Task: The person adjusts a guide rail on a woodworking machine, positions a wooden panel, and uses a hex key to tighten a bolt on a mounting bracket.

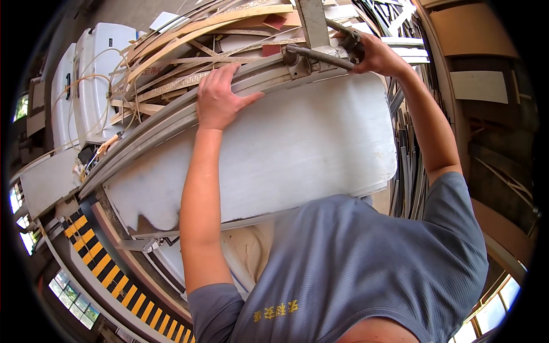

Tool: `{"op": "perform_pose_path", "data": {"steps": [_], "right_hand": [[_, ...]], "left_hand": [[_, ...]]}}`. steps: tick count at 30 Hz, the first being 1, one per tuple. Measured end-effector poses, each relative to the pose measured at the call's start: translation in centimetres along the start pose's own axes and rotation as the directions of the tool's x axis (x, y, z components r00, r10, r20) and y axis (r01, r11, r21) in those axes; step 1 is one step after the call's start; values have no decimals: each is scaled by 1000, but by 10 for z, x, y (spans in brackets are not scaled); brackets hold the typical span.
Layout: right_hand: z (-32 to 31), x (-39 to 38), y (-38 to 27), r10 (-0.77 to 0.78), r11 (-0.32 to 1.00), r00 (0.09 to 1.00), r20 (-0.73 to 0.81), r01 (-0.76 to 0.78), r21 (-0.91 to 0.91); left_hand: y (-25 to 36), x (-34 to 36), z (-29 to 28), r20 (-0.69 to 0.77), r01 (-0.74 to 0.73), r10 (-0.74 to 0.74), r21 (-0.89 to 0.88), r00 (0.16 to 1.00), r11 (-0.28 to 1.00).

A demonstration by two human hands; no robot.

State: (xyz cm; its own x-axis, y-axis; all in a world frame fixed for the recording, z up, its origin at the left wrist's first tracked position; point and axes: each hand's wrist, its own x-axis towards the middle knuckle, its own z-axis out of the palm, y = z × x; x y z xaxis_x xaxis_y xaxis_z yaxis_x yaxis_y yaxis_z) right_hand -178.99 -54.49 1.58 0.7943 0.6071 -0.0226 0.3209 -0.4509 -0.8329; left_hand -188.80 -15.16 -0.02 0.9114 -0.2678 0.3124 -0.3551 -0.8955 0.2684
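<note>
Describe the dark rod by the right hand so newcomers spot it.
Find the big pale panel mid-view, then the metal rail along its upper edge. Near the rail's right end, beside the right hand, is the dark rod, slim and round, unlike the pale, flat metal post above it.

Room over white panel (309,137); metal bar (321,57) obstructs far edge, wood strips (189,37) beyond.

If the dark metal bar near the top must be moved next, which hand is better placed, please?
Probably the right hand: its fingers are right at one end of the metal bar. The left hand is farther away, spread over the long metal rail.
</note>
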Motion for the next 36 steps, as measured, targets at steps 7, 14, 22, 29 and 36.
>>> {"op": "perform_pose_path", "data": {"steps": [7,14,22,29,36], "right_hand": [[1,-11,-7,-21,989,999,-41,15,-144],[21,-61,-7,-102,983,865,-491,14,-181],[41,-66,-7,-64,988,783,-619,-36,-148],[10,-57,-2,-70,970,917,-392,-29,-242],[-11,-34,5,-208,916,949,-238,104,-388]], "left_hand": [[6,4,-3,13,6,-6,-46,1000,999],[5,0,0,13,6,-6,-35,1000,999],[9,5,-2,19,-11,11,-2,1000,1000],[6,4,0,28,-17,17,9,999,1000],[8,4,2,32,-27,27,4,999,1000]]}}
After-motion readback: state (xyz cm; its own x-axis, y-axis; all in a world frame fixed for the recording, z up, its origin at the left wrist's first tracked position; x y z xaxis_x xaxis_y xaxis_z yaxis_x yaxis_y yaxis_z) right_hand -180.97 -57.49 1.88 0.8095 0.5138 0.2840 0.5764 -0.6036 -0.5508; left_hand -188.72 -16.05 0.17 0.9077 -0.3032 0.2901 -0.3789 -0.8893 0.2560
